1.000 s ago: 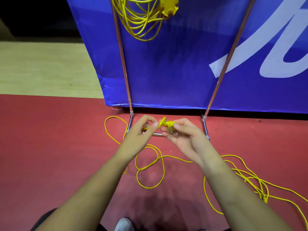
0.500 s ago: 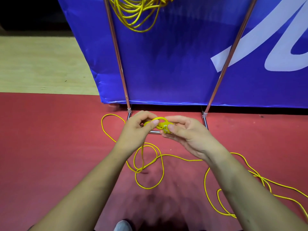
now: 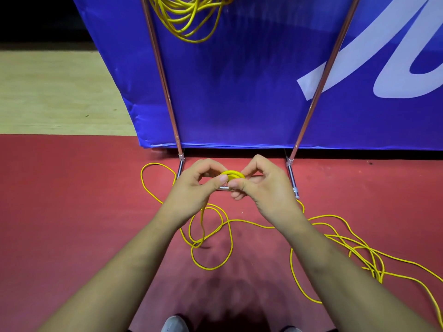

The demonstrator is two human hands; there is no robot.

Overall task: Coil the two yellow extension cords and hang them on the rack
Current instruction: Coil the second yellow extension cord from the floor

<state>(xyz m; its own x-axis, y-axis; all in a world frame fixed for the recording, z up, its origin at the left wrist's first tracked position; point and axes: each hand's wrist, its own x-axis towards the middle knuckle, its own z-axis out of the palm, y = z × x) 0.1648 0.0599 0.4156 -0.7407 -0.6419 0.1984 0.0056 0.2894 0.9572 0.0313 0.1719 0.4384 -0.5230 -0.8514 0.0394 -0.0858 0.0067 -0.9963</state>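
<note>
A small tight coil of yellow cord (image 3: 232,174) sits between my two hands above the red floor. My left hand (image 3: 196,188) pinches its left side with thumb and fingers. My right hand (image 3: 261,185) pinches its right side. The remainder of this yellow extension cord (image 3: 215,236) trails down from my hands and lies in loose loops on the floor, with a tangle at the right (image 3: 359,248). A second yellow cord (image 3: 184,17), coiled, hangs at the top of the metal rack (image 3: 165,87).
The rack's two slanted metal legs (image 3: 318,87) stand in front of a blue banner (image 3: 239,80), with a base bar on the floor behind my hands. Wooden flooring (image 3: 60,92) lies at the left. My shoes (image 3: 175,323) show at the bottom edge.
The cord end between my hands has been wound into a small tight coil. The plug seen earlier is now hidden. The floor loops have shifted slightly.
</note>
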